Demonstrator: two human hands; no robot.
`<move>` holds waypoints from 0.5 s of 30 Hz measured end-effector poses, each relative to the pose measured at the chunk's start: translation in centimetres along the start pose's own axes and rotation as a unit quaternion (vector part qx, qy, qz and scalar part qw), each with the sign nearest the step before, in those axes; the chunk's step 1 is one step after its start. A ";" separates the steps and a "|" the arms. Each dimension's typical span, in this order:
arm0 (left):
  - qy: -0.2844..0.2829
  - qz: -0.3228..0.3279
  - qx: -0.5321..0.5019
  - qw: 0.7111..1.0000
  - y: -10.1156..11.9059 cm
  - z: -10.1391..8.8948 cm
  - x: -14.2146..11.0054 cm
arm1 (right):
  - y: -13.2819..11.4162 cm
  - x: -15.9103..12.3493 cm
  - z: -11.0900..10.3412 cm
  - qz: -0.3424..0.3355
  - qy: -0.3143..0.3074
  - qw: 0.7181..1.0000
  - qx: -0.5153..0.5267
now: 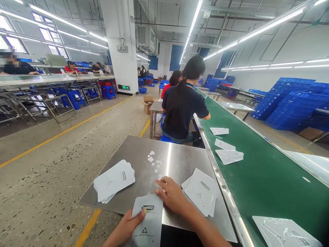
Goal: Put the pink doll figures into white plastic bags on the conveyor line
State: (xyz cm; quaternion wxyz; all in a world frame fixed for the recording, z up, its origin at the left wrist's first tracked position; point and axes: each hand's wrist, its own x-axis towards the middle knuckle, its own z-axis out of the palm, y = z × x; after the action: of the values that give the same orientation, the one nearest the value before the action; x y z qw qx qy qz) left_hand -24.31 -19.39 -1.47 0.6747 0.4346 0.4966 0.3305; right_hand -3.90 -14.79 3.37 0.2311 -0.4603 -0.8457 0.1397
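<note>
My left hand (128, 226) grips a white printed pouch (149, 219) by its lower left side, thumb on top, at the near edge of a steel table (180, 161). Fingers bent, my right hand (171, 195) rests on the pouch's upper right corner, pressing or pinching there. A stack of the same pouches (114, 180) lies left of the hands and another stack (202, 190) lies to the right. Several small white round stickers (153, 161) are scattered on the steel just beyond my right hand.
A green conveyor belt (262, 171) runs along the right, carrying three pouches (226, 147) farther up and one (282, 231) close by. A person in a black shirt (181, 109) sits just ahead at the belt. Blue crates (293, 103) are stacked at right. Other workers sit at benches far left.
</note>
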 end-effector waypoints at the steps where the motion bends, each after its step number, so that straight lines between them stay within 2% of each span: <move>1: 0.014 -0.007 -0.025 1.000 -0.2 0.1 0.1 | 0.6 0.1 0.5 0.023 0.025 0.998 -0.044; 3: 0.036 -0.018 -0.071 0.997 -0.1 0.1 0.1 | 1.5 -0.4 1.5 0.027 0.043 0.990 -0.128; 5: 0.054 -0.029 -0.117 0.991 0.3 -0.1 -0.2 | 1.8 -1.6 2.2 -0.008 0.025 0.985 -0.168; 10: 0.112 -0.043 -0.221 0.968 1.3 -0.8 -1.1 | 1.0 -5.5 1.5 -0.064 -0.009 0.983 -0.171; 13: 0.163 -0.048 -0.255 0.952 1.4 -1.2 -1.3 | 0.6 -6.6 1.0 -0.063 0.002 0.984 -0.167; 15: 0.175 -0.044 -0.259 0.949 1.3 -1.3 -1.3 | 0.6 -7.1 1.1 -0.074 0.015 0.984 -0.164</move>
State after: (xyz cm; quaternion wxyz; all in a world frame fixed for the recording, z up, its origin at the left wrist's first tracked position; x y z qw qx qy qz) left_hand -25.94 -19.67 0.08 0.6806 0.1577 0.5228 0.4885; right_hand -0.75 -20.47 0.34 0.1746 -0.4302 -0.8854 -0.0250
